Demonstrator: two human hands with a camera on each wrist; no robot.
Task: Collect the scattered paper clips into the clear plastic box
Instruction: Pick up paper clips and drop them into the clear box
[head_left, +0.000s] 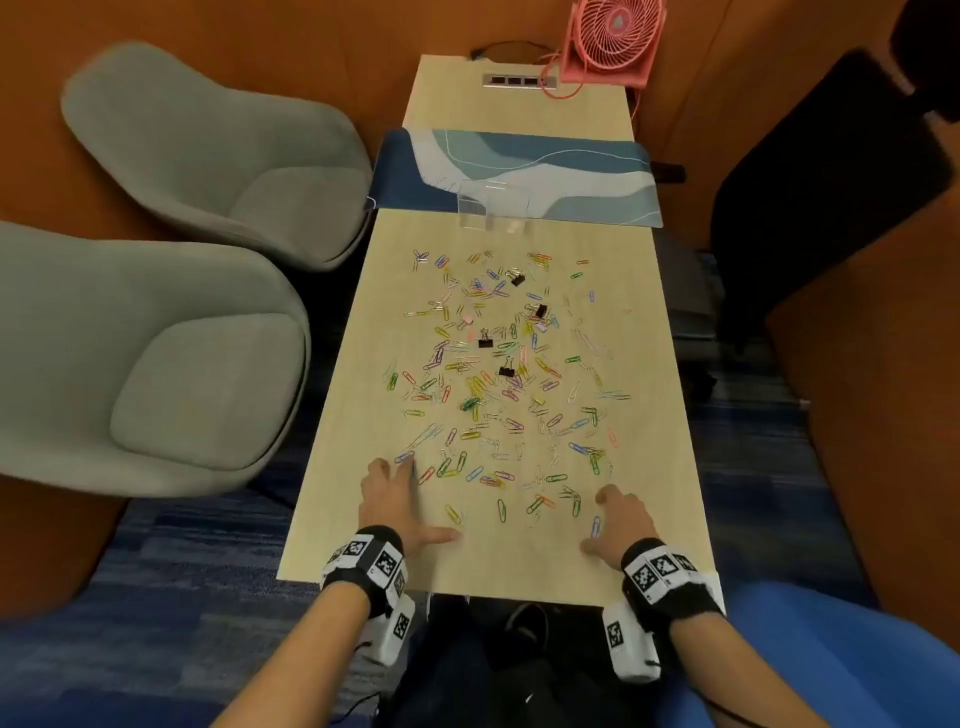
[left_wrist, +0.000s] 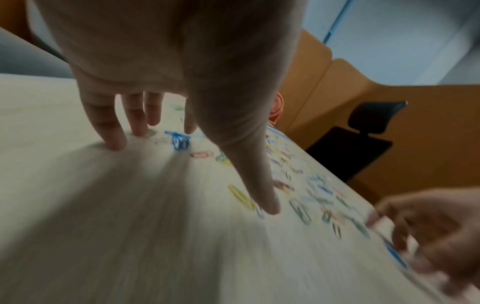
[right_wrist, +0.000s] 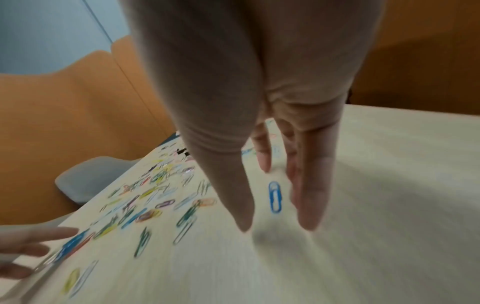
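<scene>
From the head view, many coloured wire paper clips (head_left: 493, 374) lie scattered across the pale wooden desk (head_left: 660, 488), with a few black binder clips (head_left: 505, 370) mixed among them, and the clear plastic box (head_left: 493, 203) stands at the far end of the scatter, partly on a blue patterned mat (head_left: 582, 171). The left hand (head_left: 395, 501) and right hand (head_left: 621, 519) rest spread on the desk at the near edge of the scatter, one at each side, grasping nothing. The left wrist view, blurred, shows the left fingers (left_wrist: 111, 131) straight with tips touching the desk and a blue paper clip (left_wrist: 180, 142) just beyond them. The right wrist view shows the right fingers (right_wrist: 311, 197) likewise extended and released, another blue clip (right_wrist: 275, 196) lying between thumb and fingers. The step in hand looks like raking the clips together; it would go best with flat palms sweeping inward from both sides into one heap, then lifting handfuls to the box, since it stands well apart from the hands. The binder clips are probably best left out of the heap.
</scene>
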